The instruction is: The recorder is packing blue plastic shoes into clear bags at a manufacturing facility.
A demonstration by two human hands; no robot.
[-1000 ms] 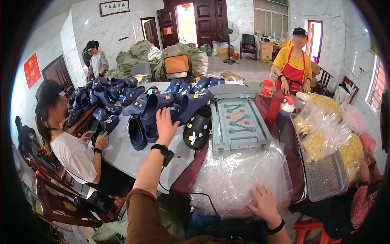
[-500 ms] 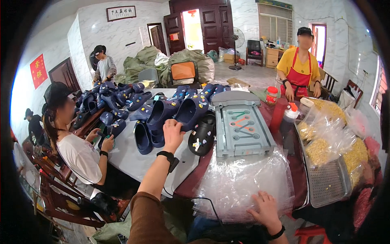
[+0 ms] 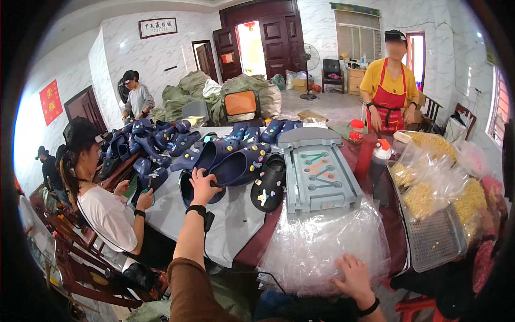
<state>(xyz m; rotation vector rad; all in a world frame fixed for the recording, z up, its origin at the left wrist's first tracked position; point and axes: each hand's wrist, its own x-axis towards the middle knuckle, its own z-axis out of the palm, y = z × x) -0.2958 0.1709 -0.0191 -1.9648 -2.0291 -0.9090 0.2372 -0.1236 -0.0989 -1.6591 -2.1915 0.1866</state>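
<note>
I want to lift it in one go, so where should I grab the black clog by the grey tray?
Probably grip the black clog by its open heel rim, coming from the near side: the opening faces the person, and charms stud the toe.

bright, even daylight | source: open doorway blown out, window glaring | shadows soft | heavy fisheye bend, black vignette at rim | centre sharp, edges soft
</note>
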